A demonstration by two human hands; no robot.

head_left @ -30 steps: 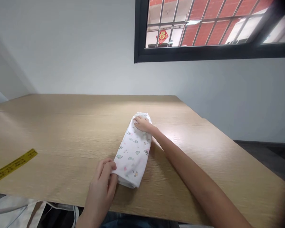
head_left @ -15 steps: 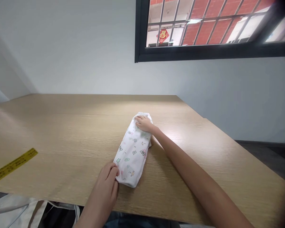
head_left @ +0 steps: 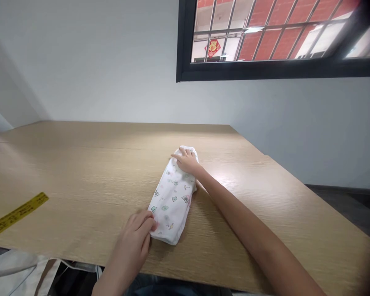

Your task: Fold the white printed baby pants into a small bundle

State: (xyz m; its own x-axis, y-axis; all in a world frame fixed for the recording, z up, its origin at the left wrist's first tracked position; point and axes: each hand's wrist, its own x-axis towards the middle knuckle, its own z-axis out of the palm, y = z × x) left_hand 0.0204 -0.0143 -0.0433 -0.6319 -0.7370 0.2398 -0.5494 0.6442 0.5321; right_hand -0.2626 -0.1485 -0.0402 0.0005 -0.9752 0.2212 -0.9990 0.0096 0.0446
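A white folded cloth (head_left: pixel 173 197) with small coloured prints lies lengthwise on the wooden table (head_left: pixel 80 172). My left hand (head_left: pixel 135 240) rests at the cloth's near left corner, its fingers curled and pinching the edge. My right hand (head_left: pixel 186 161) lies on the cloth's far end, fingers spread and pressing it flat, with the arm stretched across the table from the lower right.
A yellow measuring tape (head_left: pixel 15 214) lies near the table's left front edge. White fabric (head_left: pixel 15 273) hangs below the table's near edge at the left. A white wall and a dark-framed barred window (head_left: pixel 265 37) stand behind the table.
My left hand has slid a little along the near corner of the cloth, which now lies slightly flatter. My right hand has stayed on the far end.
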